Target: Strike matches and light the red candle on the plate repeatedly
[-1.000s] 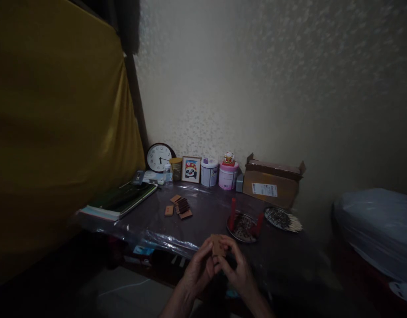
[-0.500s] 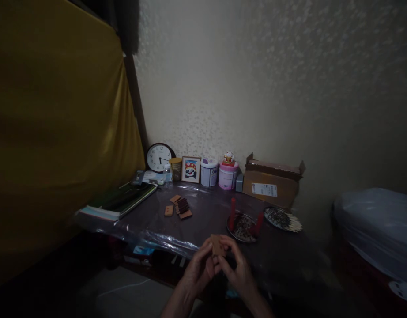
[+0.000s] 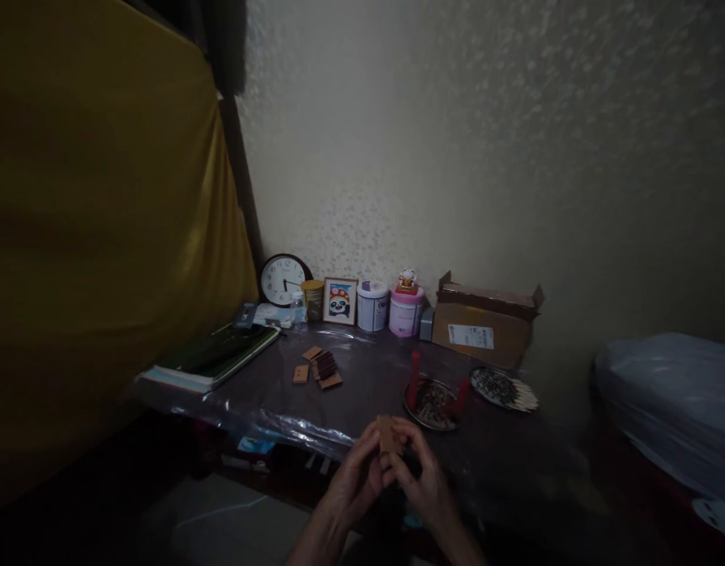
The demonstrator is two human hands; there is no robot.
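Near the table's front edge, a small brown cardboard matchbox (image 3: 389, 435) is held up between both hands. My left hand (image 3: 358, 469) grips its left side, fingers curled behind and beneath it. My right hand (image 3: 420, 469) closes on its right side, with the thumb at the lower edge and the index finger near the top. Beyond them on the table lies a loose pile of similar brown matchboxes (image 3: 324, 366), some showing dark striking sides. Just past my right hand, a round metal plate (image 3: 432, 427) bears two red candles (image 3: 414, 380), one taller than the other.
A second plate (image 3: 497, 406) holds pale sticks with dark tips. Along the wall stand a clock (image 3: 284, 280), a framed panda picture (image 3: 340, 302), white and pink tubs (image 3: 406, 313), and a cardboard box (image 3: 480, 326). A dark flat folder (image 3: 221, 358) lies left, beside a yellow curtain (image 3: 103, 196).
Almost nothing differs. Both hands stay around the matchbox, with only a slight shift of the fingers and the box.
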